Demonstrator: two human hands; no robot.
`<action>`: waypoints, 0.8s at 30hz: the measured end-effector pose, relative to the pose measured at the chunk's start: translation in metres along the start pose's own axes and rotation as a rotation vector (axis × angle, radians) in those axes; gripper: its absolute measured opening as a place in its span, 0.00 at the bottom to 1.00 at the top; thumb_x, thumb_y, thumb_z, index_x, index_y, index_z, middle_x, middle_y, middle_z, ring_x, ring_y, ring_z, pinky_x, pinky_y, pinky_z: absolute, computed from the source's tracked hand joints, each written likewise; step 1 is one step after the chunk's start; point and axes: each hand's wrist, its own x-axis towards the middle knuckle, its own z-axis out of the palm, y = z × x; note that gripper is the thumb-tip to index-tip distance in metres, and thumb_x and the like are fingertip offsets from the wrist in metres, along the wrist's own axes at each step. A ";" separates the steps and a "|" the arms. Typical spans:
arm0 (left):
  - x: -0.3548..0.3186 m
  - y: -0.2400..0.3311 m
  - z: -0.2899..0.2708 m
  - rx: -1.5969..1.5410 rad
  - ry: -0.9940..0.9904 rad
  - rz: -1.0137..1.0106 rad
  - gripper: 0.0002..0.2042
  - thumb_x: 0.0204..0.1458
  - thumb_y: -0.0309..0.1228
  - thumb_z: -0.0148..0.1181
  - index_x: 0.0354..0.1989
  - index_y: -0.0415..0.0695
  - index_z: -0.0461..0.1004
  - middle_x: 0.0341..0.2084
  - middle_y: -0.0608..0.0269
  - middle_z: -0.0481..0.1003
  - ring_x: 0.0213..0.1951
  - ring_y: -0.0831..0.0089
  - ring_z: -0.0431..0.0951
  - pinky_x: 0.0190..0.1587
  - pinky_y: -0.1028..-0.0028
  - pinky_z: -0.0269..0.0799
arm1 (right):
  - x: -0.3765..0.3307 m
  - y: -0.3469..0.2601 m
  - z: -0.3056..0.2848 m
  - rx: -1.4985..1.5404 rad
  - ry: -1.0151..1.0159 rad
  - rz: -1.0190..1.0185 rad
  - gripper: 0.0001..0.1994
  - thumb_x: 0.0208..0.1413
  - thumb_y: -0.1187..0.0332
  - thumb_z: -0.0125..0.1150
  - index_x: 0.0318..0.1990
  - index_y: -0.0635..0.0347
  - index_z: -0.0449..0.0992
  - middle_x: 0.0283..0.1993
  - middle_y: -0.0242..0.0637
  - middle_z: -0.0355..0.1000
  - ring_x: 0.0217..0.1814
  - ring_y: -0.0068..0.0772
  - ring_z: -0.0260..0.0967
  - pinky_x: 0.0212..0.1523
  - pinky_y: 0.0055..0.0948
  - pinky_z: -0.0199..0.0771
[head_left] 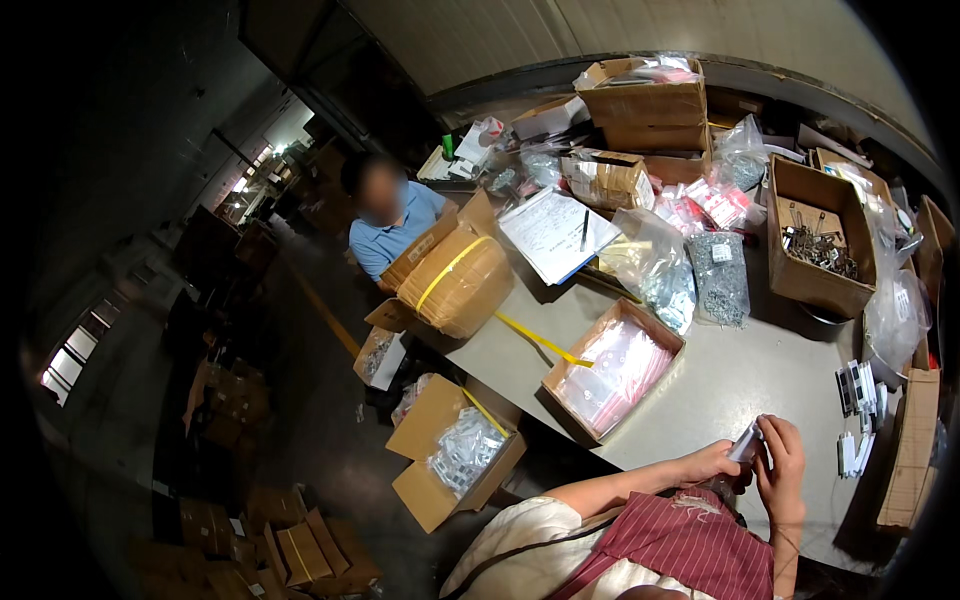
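Note:
Both my hands hold one small clear plastic bag (748, 441) just above the near edge of the grey table (740, 375). My left hand (712, 461) grips its lower left side. My right hand (781, 455) closes on its right side, fingers curled over the top. A shallow cardboard tray of clear zip bags with pink strips (612, 368) lies to the left of my hands. Small white packed pieces (858, 395) lie in a row to the right.
A person in a blue shirt (392, 232) sits at the table's far left, behind a round yellow-strapped bundle (455, 283). Cardboard boxes (645, 100), bags of metal parts (718, 275), a box of hardware (818, 245) and papers with a pen (555, 232) crowd the table. An open box of bagged items (460, 455) stands on the floor.

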 end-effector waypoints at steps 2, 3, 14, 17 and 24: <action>0.004 -0.004 -0.008 0.011 -0.042 0.012 0.13 0.52 0.22 0.54 0.46 0.36 0.73 0.36 0.60 0.77 0.37 0.71 0.78 0.44 0.72 0.74 | -0.004 0.001 0.006 -0.051 0.021 -0.010 0.17 0.53 0.79 0.60 0.52 0.67 0.76 0.51 0.49 0.75 0.54 0.53 0.71 0.55 0.43 0.71; 0.007 -0.010 -0.012 0.009 -0.050 0.040 0.13 0.52 0.22 0.54 0.47 0.36 0.72 0.36 0.61 0.77 0.37 0.72 0.78 0.43 0.72 0.74 | -0.007 0.002 0.007 -0.034 0.003 0.002 0.17 0.54 0.79 0.60 0.52 0.68 0.77 0.51 0.49 0.75 0.55 0.53 0.70 0.56 0.43 0.71; 0.007 0.001 -0.016 0.287 -0.002 0.248 0.20 0.44 0.16 0.54 0.49 0.35 0.71 0.40 0.61 0.75 0.43 0.73 0.76 0.47 0.73 0.73 | -0.018 0.002 0.008 0.050 -0.172 0.037 0.13 0.43 0.75 0.67 0.40 0.58 0.85 0.58 0.44 0.72 0.72 0.58 0.54 0.67 0.52 0.61; 0.006 0.009 -0.016 0.371 -0.094 0.209 0.19 0.41 0.15 0.56 0.45 0.34 0.72 0.41 0.60 0.75 0.44 0.71 0.76 0.49 0.71 0.73 | -0.015 0.004 0.011 0.173 -0.235 0.077 0.12 0.42 0.76 0.67 0.38 0.58 0.85 0.57 0.44 0.73 0.72 0.58 0.55 0.68 0.51 0.61; 0.005 0.011 -0.024 0.604 -0.009 0.220 0.09 0.44 0.22 0.60 0.36 0.36 0.73 0.29 0.63 0.74 0.34 0.76 0.74 0.38 0.73 0.72 | -0.018 0.009 0.021 0.288 -0.128 0.159 0.07 0.47 0.78 0.67 0.34 0.66 0.76 0.49 0.44 0.76 0.58 0.51 0.70 0.55 0.44 0.71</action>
